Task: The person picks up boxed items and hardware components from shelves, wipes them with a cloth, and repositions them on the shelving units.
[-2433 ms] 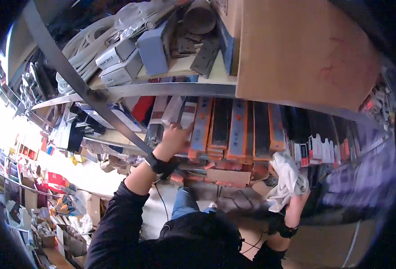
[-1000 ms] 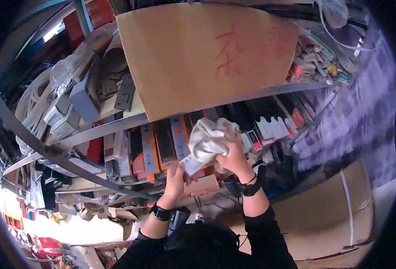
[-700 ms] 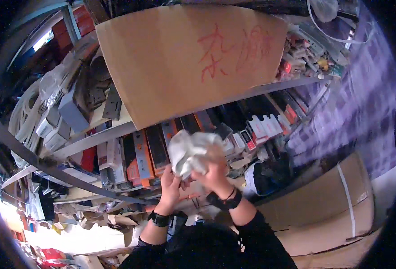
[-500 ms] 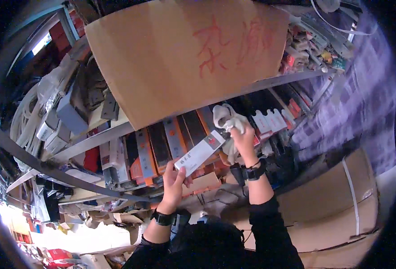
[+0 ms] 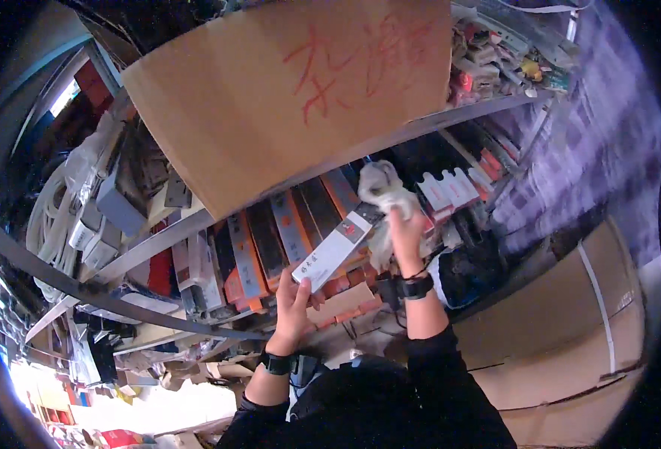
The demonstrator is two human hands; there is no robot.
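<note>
My left hand (image 5: 294,305) is closed round the lower end of a long, narrow white box (image 5: 332,253), which slants up to the right in front of the shelf. At its upper end the box has a small dark picture with a red mark. My right hand (image 5: 406,233) grips a crumpled whitish cloth (image 5: 383,191) beside that upper end. Part of the cloth loops above my fingers and part hangs below them. Some dark thing shows between the cloth and the box end, too blurred to name.
A large cardboard sheet (image 5: 285,105) with red handwriting fronts the upper shelf. Below stand several orange-and-grey long boxes (image 5: 291,228). White notched boxes (image 5: 450,193) lie to the right. A purple checked cloth (image 5: 592,142) hangs at right, above flattened cardboard (image 5: 547,329). Coiled white hose (image 5: 50,213) is at left.
My view has shifted slightly, so the shelf and cardboard sit farther left. My right hand and the cloth have moved a little along the box's upper end; both hands keep their grip.
</note>
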